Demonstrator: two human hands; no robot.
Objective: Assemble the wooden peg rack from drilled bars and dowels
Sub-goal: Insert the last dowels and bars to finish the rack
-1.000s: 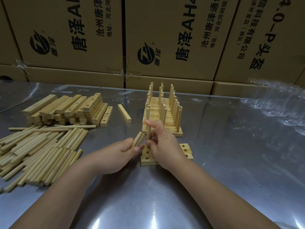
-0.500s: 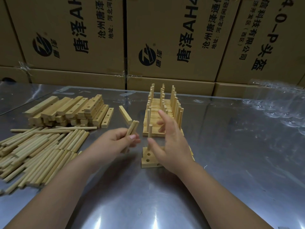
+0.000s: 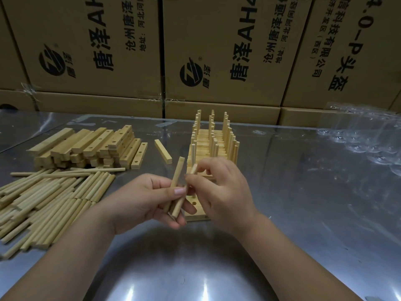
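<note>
My left hand grips two short dowels that stand tilted out of its fist. My right hand pinches the upper part of one of them, the right dowel. Just behind and below both hands lies a drilled bar with open holes and one dowel standing in it, mostly hidden by my fingers. Behind it stands a row of finished peg racks with upright dowels.
A stack of drilled bars and one loose bar lie at the left rear, a heap of dowels at the left. Cardboard boxes wall off the back. Clear plastic wrap lies at the right on the metal table.
My right hand let go of the dowel standing in the bar, lifted, and came over to my left hand, where it now pinches one of the held dowels. My left hand rose slightly.
</note>
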